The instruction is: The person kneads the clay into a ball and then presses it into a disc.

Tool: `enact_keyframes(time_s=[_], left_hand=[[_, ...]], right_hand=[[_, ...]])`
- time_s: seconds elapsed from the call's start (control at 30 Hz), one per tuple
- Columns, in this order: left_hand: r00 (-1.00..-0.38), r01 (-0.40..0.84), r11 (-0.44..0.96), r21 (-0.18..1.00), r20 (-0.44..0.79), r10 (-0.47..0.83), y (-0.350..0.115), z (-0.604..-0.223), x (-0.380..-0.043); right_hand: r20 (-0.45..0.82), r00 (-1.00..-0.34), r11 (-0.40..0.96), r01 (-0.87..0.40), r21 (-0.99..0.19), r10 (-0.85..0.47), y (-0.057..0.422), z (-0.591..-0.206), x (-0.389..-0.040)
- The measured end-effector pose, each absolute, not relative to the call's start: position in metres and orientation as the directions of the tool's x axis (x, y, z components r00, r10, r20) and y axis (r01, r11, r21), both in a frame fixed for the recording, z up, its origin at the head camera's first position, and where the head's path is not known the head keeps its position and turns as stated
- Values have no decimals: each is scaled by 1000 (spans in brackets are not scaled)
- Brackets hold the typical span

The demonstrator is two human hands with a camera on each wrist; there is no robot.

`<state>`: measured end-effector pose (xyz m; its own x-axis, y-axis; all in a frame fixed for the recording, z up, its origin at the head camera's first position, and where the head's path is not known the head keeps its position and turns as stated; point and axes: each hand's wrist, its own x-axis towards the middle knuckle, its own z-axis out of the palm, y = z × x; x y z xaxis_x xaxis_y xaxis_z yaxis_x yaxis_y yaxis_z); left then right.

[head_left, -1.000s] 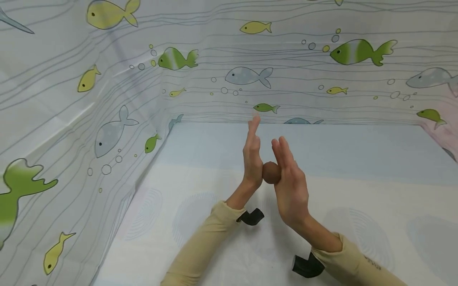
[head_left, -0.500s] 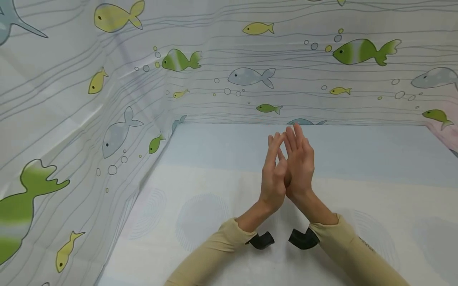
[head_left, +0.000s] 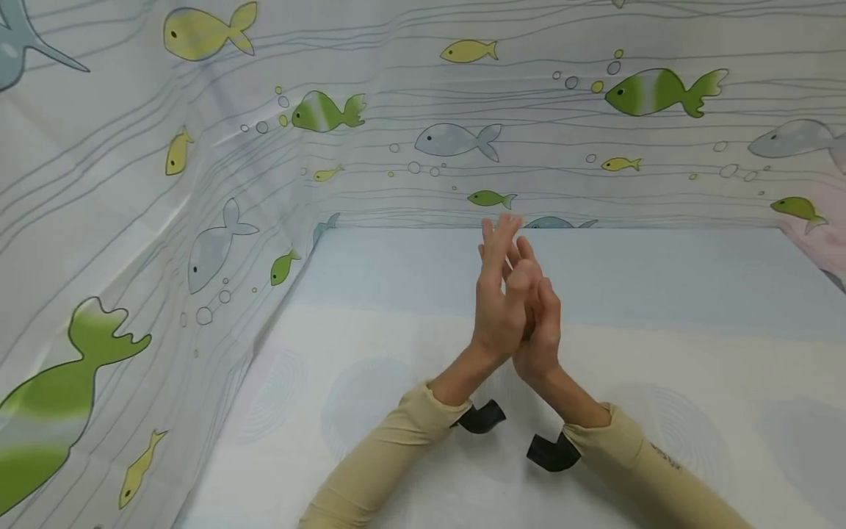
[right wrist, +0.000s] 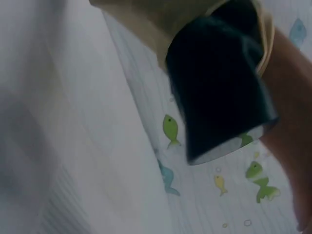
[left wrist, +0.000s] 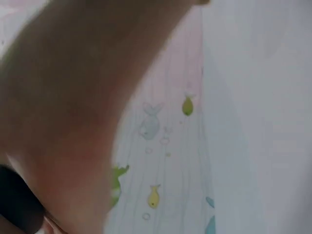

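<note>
My left hand point(head_left: 497, 312) and right hand point(head_left: 546, 327) are raised above the table, palms facing each other and fingers pointing mostly up and away. Between the palms lies a small brown ball point(head_left: 529, 325), of which only a dark sliver shows; the hands hide the rest. Both palms press against it, and no finger is seen curled round it. A blurred part of an arm or hand point(left wrist: 73, 97) fills much of the left wrist view. In the right wrist view, a black curved mount point(right wrist: 219, 92) and the sleeve cover the upper part, and the ball is out of sight.
The table point(head_left: 396, 455) has a white and pale blue cover with faint round patterns. Behind it and to the left hangs a white curtain point(head_left: 390, 88) printed with fish. Black mounts stick out below both cuffs.
A second ago the palms stood farther apart with the ball plainly visible between them. They have since come together over it and shifted against each other, the left hand now farther forward.
</note>
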<state>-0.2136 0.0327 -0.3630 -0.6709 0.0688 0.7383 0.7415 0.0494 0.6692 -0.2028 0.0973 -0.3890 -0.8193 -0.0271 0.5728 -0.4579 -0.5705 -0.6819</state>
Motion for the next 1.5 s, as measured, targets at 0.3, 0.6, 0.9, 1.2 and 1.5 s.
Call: enact_keyframes(time_s=[0.3,0.6,0.9,1.2,1.5], left_hand=[[-727,686,10,727,686,-23,17,-358,-239],[-735,675,6,738,674,-78,1,-355,-255],[-758,652,-52,757,652,-18,0,-368,-252],[-676,727,-61,684,728,111,15,-385,-230],[-566,818,-75,570,822,67,28,-385,-202]], right_hand=[[493,-870,-525,-412,-745,-16,89,-390,-183],[486,-866,-519,-362,-775,-122,87,-382,-170],[409,-907,-550,-293,-782,-98,88,-365,-174],[387,-921,-588,-291,-755,-42,94,-362,-189],[438,-897,-659,-297,-691,-54,103,-370,-205]])
